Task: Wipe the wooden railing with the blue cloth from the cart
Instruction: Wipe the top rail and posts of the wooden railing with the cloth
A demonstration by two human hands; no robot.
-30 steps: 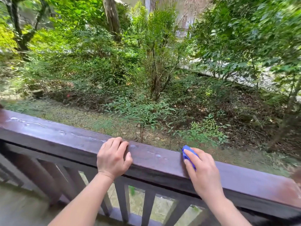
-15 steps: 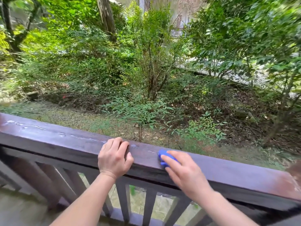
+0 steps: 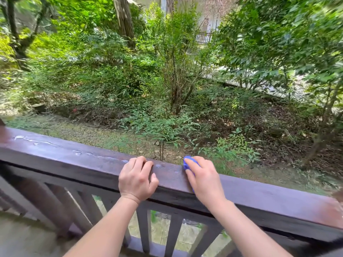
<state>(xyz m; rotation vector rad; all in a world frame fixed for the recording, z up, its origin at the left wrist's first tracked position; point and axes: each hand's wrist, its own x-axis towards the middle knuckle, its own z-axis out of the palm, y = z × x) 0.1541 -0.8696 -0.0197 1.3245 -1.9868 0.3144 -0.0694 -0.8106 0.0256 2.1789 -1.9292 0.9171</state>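
Cloth (image 3: 189, 162), blue and bunched, lay on top of the railing (image 3: 74, 160), pressed flat under the right hand (image 3: 204, 178). That hand's fingers were together and laid over the cloth, palm down, forearm reaching in from the lower right. The left hand (image 3: 136, 179) curled over the rail just beside it, fingers gripping the top edge, thumb on the near face. Compared with a second earlier, the right hand and cloth had slid left along the rail, closer to the left hand, which had stayed put. Wet streaks (image 3: 37, 141) shone further left. Balusters (image 3: 143, 227) stood below; shrubs (image 3: 174, 71) filled the slope beyond.
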